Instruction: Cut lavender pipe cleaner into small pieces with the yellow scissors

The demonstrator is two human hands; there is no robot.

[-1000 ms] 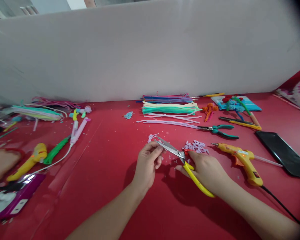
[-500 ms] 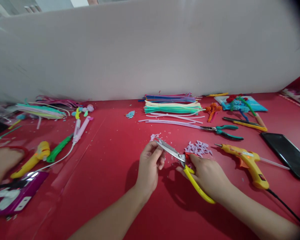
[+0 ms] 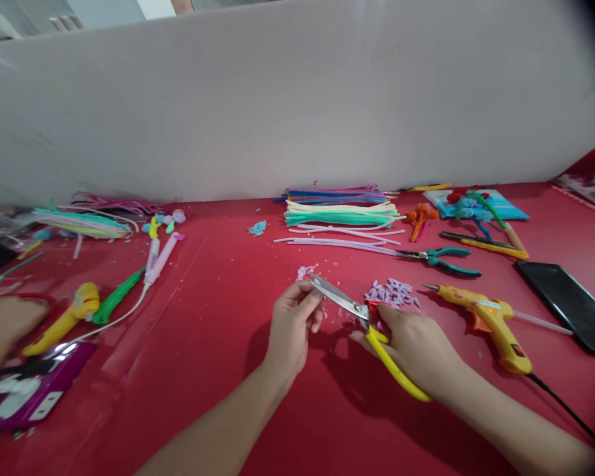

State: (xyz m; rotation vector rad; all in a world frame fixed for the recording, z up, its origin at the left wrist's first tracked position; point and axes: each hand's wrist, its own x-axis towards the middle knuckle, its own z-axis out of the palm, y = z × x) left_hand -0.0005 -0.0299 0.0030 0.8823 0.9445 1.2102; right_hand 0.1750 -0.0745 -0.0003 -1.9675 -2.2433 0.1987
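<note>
My right hand (image 3: 416, 350) grips the yellow handles of a pair of scissors (image 3: 357, 316), whose blades point up and left toward my left hand. My left hand (image 3: 292, 327) is pinched at the blade tips, holding something small that I cannot make out. A little heap of cut lilac pieces (image 3: 393, 292) lies just beyond the scissors. Lilac scraps (image 3: 305, 271) lie on the red table (image 3: 218, 291) above my left hand.
A stack of coloured pipe cleaners (image 3: 340, 208), green-handled pliers (image 3: 443, 259), a yellow glue gun (image 3: 490, 320) with cord, a black phone (image 3: 568, 304) and a pipe-cleaner flower (image 3: 469, 201) lie to the right. At the left are another person's hand (image 3: 2, 327), another glue gun (image 3: 64, 317) and more pipe cleaners (image 3: 79, 221).
Both hands stay together at the scissors with only slight shifts. The view has drifted a little.
</note>
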